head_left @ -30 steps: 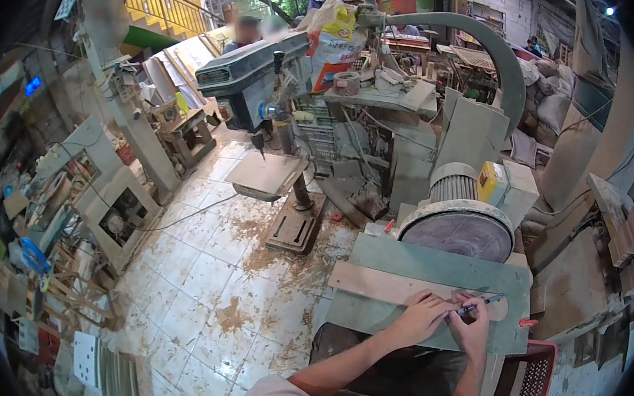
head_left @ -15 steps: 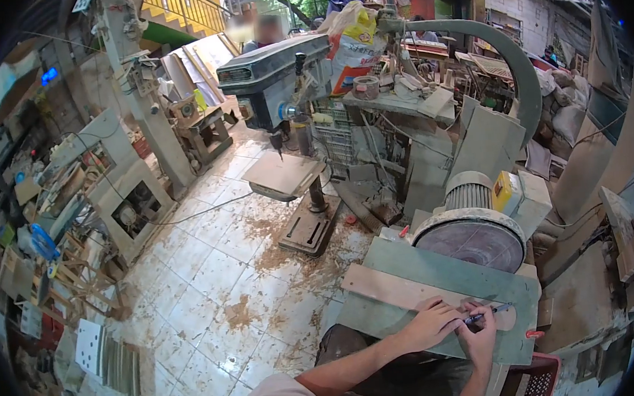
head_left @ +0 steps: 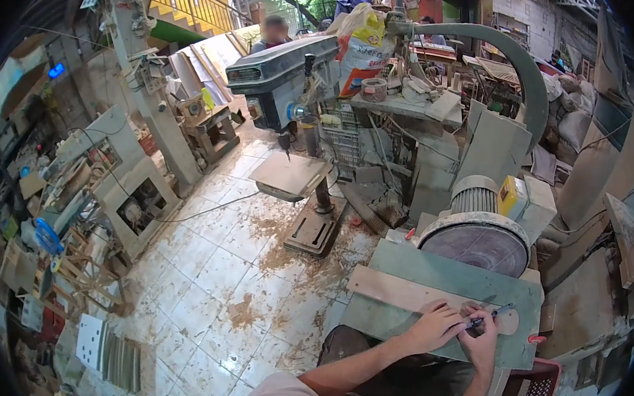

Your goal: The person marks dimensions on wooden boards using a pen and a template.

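A long wooden board [head_left: 403,292] lies on the green table [head_left: 441,266] of a disc sander [head_left: 477,249]. My left hand [head_left: 435,326] presses flat on a small rounded template [head_left: 507,321] and the board at the near end. Just to its right, my right hand [head_left: 483,340] holds a pen [head_left: 490,315] with its tip on the wood beside the template. Both forearms come in from the bottom of the view.
A drill press [head_left: 285,77] stands on the sawdust-strewn tiled floor [head_left: 219,280] ahead. A curved dust pipe [head_left: 515,63] rises behind the sander. Cluttered benches and wood parts line the left side [head_left: 60,240]. A red crate [head_left: 537,389] sits below the table. A person [head_left: 274,31] stands far back.
The view has shifted slightly, so the scene sits lower and to the right. Both hands stay on the board, with the pen tip moved a little along the template edge.
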The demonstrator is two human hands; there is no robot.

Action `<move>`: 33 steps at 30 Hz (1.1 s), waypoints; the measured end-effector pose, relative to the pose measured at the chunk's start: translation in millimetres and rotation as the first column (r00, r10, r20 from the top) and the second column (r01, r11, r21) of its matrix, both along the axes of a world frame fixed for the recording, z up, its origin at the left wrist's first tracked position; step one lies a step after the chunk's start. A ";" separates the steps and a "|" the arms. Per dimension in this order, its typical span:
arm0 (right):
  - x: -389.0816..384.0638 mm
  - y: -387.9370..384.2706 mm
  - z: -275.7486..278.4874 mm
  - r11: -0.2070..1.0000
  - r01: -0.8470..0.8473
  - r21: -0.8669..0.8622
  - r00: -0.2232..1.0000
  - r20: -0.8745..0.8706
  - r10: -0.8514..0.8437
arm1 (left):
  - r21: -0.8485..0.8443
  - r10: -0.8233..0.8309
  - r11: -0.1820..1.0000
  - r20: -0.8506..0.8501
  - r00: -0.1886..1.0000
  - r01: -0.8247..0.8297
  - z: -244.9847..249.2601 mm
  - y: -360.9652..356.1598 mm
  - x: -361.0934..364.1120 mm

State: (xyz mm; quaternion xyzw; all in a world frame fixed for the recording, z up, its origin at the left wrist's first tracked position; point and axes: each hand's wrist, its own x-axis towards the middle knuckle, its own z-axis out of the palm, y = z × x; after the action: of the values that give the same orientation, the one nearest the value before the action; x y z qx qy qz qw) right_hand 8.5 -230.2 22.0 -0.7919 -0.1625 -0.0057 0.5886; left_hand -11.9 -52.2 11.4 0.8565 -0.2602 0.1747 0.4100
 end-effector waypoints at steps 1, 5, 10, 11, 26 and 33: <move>-2.6 3.2 7.1 0.999 -0.002 0.041 1.000 -0.029 0.004 | -0.004 0.000 1.000 0.000 1.000 0.000 0.4 0.2 0.0; -1.0 2.0 4.6 0.996 -0.017 0.093 0.997 -0.071 0.024 | -0.007 -0.010 1.000 -0.003 1.000 0.010 2.4 1.2 -0.3; 4.9 -4.3 -10.2 0.998 -0.029 0.061 0.999 -0.011 0.030 | -0.009 -0.011 1.000 -0.004 1.000 0.011 3.9 1.3 -0.7; 5.2 -4.3 -9.8 0.998 -0.034 0.047 0.999 0.011 0.033 | -0.009 -0.012 1.000 -0.004 1.000 0.012 3.5 1.1 -0.5; -0.3 2.2 4.0 0.998 0.006 -0.061 0.999 0.042 -0.004 | -0.020 0.004 1.000 0.014 1.000 -0.004 7.1 0.4 -2.0; 0.1 8.6 12.8 1.000 0.005 0.025 1.000 -0.002 -0.005 | -0.024 0.014 1.000 0.013 1.000 -0.013 5.9 2.5 0.0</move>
State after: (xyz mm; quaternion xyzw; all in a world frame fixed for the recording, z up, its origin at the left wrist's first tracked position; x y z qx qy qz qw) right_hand 8.6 -221.6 34.7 -0.7848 -0.1599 -0.0085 0.5987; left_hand -11.9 -49.8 17.2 0.8520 -0.2550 0.1864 0.4175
